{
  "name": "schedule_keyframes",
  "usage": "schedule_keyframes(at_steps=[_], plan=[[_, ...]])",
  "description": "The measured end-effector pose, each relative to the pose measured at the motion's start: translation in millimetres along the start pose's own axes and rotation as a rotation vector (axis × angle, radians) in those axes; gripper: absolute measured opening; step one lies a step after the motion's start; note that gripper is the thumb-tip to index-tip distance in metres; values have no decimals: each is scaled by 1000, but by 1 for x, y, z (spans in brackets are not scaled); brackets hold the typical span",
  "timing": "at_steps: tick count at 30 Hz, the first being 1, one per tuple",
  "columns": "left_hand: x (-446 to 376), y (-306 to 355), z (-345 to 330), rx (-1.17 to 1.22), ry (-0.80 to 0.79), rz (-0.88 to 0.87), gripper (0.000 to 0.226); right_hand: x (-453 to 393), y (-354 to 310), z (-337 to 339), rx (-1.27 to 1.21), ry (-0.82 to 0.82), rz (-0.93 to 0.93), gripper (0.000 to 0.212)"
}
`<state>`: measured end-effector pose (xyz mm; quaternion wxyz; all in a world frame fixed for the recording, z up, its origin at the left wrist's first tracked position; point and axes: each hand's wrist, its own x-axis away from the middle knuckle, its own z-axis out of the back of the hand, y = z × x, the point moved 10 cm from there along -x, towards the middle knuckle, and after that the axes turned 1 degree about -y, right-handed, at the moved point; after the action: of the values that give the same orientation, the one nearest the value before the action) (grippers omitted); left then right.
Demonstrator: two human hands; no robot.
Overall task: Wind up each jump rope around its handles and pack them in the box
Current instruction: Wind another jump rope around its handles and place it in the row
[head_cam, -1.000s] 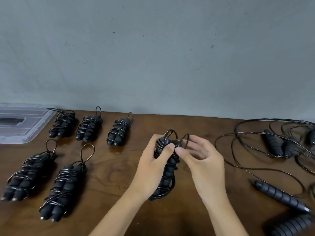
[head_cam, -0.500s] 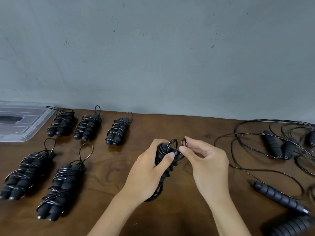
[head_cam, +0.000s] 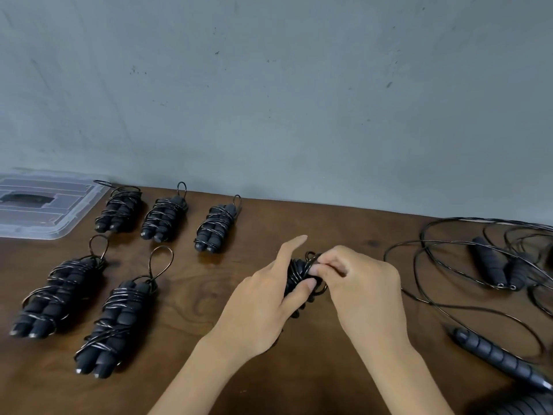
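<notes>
**Both hands on a wound rope**

The wound jump rope (head_cam: 296,272) sits mid-table, gripped by the left hand (head_cam: 263,304), index finger pointing out. The right hand (head_cam: 359,289) pinches what seems the cord's end loop. Five wound bundles (head_cam: 119,322) lie left, near the plastic box (head_cam: 45,205); loose ropes (head_cam: 478,265) sprawl right.

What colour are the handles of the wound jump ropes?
Black, on all five wound jump ropes, clearest in the head view.
</notes>
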<state>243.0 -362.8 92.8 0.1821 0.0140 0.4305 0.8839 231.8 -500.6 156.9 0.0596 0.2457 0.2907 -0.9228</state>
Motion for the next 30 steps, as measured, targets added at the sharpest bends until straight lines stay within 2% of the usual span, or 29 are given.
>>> schedule_keyframes(at_steps=[2, 4, 6, 9, 12, 16, 17, 20, 23, 30], plan=[[-1, -2, 2, 1, -25, -6, 48, 2, 12, -2, -153, -5, -154, 14], [-2, -4, 1, 55, -71, -3, 29, 3, 12, -1, -233, 3, -166, 12], [-1, -10, 1, 257, -99, 67, 15, 5, 14, -3, -348, -61, -204, 14], [3, -18, -1, 537, -122, 177, 17, 11, 19, -11, -445, -179, -257, 27], [5, -18, -3, 612, -163, 167, 29, 12, 17, -16, -493, -216, -207, 51], [9, -17, -6, 771, -284, 172, 31, 20, 4, -39, -626, -428, -157, 49], [10, -18, -5, 789, -301, 181, 34, 21, 3, -40, -625, -414, -157, 45], [16, -19, -5, 794, -336, 201, 46, 21, 3, -33, -600, -222, -179, 30], [22, -22, -6, 801, -315, 197, 43, 20, 5, -30, -647, -91, -225, 18], [34, -49, 4, 823, -192, 278, 33, 16, 2, -61, -789, -104, -308, 15]])
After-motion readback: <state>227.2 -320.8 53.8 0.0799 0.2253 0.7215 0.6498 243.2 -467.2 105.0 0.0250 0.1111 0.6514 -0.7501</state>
